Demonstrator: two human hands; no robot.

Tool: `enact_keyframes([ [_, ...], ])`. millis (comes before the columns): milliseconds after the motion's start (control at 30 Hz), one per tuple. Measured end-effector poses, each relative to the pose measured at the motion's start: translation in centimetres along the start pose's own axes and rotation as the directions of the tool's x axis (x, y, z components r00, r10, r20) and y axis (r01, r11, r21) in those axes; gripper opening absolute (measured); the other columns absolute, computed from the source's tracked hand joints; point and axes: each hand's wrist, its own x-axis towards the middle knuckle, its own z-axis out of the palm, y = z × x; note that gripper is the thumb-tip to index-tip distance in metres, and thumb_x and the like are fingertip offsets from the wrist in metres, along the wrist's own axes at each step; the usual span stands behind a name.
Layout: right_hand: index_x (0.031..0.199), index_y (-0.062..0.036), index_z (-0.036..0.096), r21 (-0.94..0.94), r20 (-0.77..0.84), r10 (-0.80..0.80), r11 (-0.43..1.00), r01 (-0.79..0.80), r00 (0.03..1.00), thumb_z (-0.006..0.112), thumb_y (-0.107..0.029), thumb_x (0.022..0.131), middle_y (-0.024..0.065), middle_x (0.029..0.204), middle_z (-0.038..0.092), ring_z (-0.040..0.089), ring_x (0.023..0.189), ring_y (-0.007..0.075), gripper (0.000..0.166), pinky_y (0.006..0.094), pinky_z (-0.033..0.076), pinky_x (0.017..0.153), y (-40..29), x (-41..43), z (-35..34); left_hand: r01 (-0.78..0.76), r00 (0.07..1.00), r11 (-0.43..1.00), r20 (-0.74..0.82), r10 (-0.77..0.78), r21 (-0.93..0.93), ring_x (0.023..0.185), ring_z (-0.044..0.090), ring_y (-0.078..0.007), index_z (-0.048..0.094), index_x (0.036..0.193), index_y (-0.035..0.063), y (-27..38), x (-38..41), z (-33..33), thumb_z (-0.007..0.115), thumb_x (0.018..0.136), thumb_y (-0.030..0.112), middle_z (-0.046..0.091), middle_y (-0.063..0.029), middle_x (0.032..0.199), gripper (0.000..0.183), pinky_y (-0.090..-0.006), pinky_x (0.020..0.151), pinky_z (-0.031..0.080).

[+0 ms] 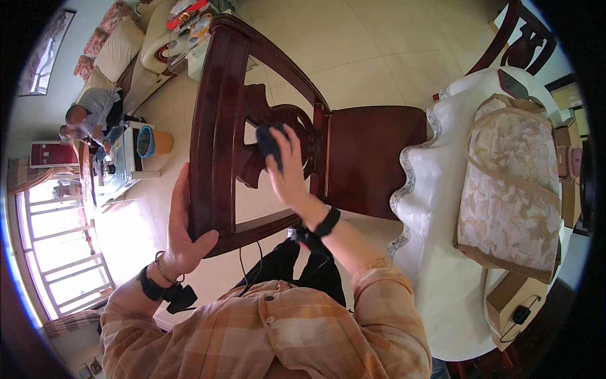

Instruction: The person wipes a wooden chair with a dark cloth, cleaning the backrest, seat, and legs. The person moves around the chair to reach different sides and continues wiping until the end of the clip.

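Note:
A dark reddish-brown wooden chair stands before me, its carved backrest nearest and its flat seat beyond to the right. My left hand grips the lower left corner of the backrest, the thumb over its face and the fingers along the outer edge. In my right hand is a dark blue-black cloth or pad. I press it against the carved centre splat, part of which it hides. Both wrists carry black straps, and thin cables hang by my legs.
To the right stands a table with a white tablecloth, bearing a floral fabric cover and a cardboard box. A second chair is at top right. At left are an orange bin, a glass table and a seated person.

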Motion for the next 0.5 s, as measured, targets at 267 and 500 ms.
enact_keyframes([
  [267, 0.149, -0.0079, 0.033, -0.068, -0.124, 0.284, 0.954, -0.293, 0.951, 0.04, -0.039, 0.105, 0.0255, 0.146, 0.036, 0.039, 0.133, 0.0424, 0.054, 0.046, 0.034, 0.111, 14.4, 3.3, -1.4, -0.023, 1.0, 0.999, 0.009, 0.022, 0.043, 0.142, 0.032, -0.0251, 0.005, 0.156, 0.0002, 0.4, 0.1, -0.1, 0.061, 0.08, 0.017, 0.024, -0.0183, 0.156, 0.095, -0.0366, 0.115, 0.028],
  [500, 0.146, -0.0048, 0.036, -0.235, -0.063, 0.505, 0.831, -0.505, 0.861, 0.045, -0.032, 0.104, 0.0303, 0.141, 0.038, 0.052, 0.119, 0.045, 0.051, 0.0469, 0.046, 0.1, 12.4, 0.3, -1.5, -0.067, 0.997, 0.998, 0.027, 0.067, 0.0, 0.142, 0.032, -0.0247, 0.005, 0.156, 0.0004, 0.2, 0.6, -0.1, 0.061, 0.081, 0.014, 0.024, -0.0177, 0.157, 0.093, -0.0372, 0.115, 0.029],
])
